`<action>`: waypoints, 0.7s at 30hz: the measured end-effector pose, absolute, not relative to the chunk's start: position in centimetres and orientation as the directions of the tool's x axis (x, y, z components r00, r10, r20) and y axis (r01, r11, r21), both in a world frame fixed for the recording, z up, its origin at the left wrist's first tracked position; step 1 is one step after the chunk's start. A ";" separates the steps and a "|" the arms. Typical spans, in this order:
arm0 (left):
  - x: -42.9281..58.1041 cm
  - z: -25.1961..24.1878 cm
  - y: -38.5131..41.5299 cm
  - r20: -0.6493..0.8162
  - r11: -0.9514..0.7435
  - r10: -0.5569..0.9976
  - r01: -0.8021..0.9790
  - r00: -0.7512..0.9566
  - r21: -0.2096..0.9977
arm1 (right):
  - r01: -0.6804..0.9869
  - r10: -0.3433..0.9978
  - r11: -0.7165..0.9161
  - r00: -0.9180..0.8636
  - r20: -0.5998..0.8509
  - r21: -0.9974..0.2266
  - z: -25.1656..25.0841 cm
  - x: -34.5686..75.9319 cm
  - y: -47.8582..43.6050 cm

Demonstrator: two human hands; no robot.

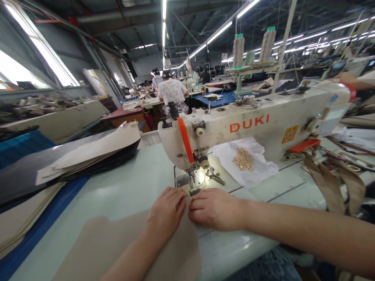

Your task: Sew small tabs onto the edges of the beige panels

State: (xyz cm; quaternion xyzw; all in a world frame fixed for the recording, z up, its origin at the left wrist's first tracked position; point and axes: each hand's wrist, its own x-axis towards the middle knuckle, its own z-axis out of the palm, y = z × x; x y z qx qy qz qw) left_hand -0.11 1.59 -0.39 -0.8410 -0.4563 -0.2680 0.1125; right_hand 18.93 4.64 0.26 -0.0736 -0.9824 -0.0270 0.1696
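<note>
A large beige panel, of fabric or leather, lies flat on the pale sewing table with its narrow far end close to the needle area of the sewing machine. My left hand rests on this panel, its fingers closed in a pinch at the far end. Close beside it, my right hand has its fingers curled on the panel's right edge. What lies under the fingertips is partly hidden. Just beyond both hands are the presser foot and the metal needle plate.
Gold-coloured metal pieces lie on a white cloth under the machine arm. Stacked beige panels are at the left. Brown straps hang at the right. Thread cones stand behind; a person in a white top sits ahead.
</note>
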 end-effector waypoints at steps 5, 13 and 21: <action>-0.1 -0.5 1.6 0.556 -0.575 0.695 0.817 0.456 0.049 | 0.161 0.143 0.987 -0.930 0.339 0.026 0.1 18.9 4.7; 0.1 -0.4 1.8 0.585 -0.598 0.663 0.800 0.467 0.038 | 0.160 0.144 0.987 -0.927 0.347 0.018 0.0 18.8 4.7; 0.1 -0.4 1.8 0.571 -0.592 0.680 0.804 0.460 0.056 | 0.160 0.149 0.987 -0.919 0.366 0.000 -0.3 18.8 4.8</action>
